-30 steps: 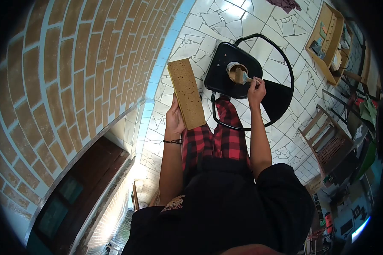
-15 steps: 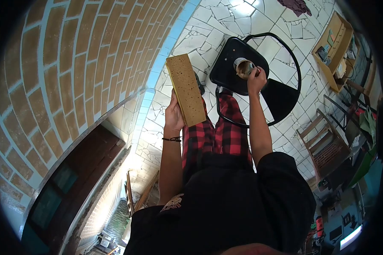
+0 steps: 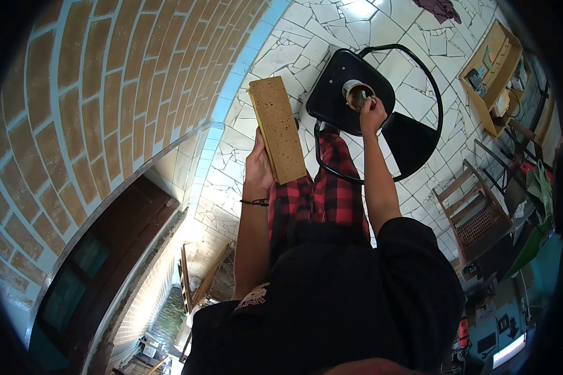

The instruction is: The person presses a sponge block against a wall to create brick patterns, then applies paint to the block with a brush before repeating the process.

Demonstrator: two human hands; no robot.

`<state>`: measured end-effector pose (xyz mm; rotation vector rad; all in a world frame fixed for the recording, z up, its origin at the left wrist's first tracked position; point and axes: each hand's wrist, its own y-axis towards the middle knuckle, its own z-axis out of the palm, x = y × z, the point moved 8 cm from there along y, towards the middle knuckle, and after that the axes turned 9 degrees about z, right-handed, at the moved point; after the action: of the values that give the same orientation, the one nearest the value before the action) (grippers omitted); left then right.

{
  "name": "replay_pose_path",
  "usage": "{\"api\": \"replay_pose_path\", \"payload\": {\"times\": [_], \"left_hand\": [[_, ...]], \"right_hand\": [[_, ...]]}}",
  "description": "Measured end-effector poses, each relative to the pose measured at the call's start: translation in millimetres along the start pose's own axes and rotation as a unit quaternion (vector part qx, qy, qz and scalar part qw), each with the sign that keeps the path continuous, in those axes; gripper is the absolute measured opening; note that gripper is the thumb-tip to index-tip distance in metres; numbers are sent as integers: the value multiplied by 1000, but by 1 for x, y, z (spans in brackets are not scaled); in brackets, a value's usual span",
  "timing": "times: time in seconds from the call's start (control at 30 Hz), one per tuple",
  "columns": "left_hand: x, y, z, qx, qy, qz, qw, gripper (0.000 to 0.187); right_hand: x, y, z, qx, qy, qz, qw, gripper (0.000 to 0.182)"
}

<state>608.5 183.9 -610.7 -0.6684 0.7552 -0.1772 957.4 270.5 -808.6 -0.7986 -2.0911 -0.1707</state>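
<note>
My left hand (image 3: pixel 258 164) grips a long brown block (image 3: pixel 278 130) by its lower left side. The block's broad face is speckled with dark pits, and a yellow strip shows along its edge. My right hand (image 3: pixel 373 116) is closed on a small paintbrush (image 3: pixel 364 95), whose lower end is down in an open tin (image 3: pixel 355 91). The tin has a pale outside and brown stuff inside. It stands on the black seat (image 3: pixel 334 94) of a chair with a curved tube frame. My fingers hide most of the brush.
A brown brick-patterned wall (image 3: pixel 94 100) with pale blue joints rises on the left. Cracked white tiles (image 3: pixel 306 31) cover the floor. On the right are a wooden box (image 3: pixel 491 75) with small items and a wooden chair (image 3: pixel 472 215). A dark cloth (image 3: pixel 438 9) lies at the top.
My right hand has moved slightly left and down over the tin, and the brush sits deeper in it. The block in my left hand has shifted slightly to the right and turned more upright.
</note>
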Motion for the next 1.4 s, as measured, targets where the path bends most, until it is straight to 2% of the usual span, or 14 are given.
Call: {"api": "replay_pose_path", "payload": {"times": [0.2, 0.3, 0.4, 0.5, 0.6, 1.1, 1.2, 1.33, 1.4], "left_hand": [[8, 5, 7, 0, -11, -8, 1000, 56], [12, 7, 11, 7, -15, -16, 1000, 55], [15, 8, 16, 11, -9, -21, 1000, 55], [19, 9, 25, 24, -13, -27, 999, 55], [21, 10, 26, 30, -14, -25, 999, 55], [25, 8, 27, 40, -38, -29, 998, 55], [26, 8, 26, 37, -41, -27, 998, 55], [25, 6, 31, 34, -34, -23, 999, 54], [25, 5, 32, 33, -32, -23, 999, 53]], "right_hand": [[2, -1, -10, -4, 3, 12, 1000, 24], [-5, -1, -4, 29, 4, 23, 999, 24], [-4, -2, -8, 6, -2, -5, 1000, 25], [-9, 1, -6, 22, -7, 20, 1000, 25], [-8, 5, -8, 0, 0, 4, 1000, 25], [-4, 7, -5, 41, 31, 23, 998, 23], [-2, 4, -22, -12, 19, 54, 998, 23], [-55, 2, -23, 6, 170, 180, 969, 30], [-65, 0, -28, 8, 209, 188, 959, 32]]}}
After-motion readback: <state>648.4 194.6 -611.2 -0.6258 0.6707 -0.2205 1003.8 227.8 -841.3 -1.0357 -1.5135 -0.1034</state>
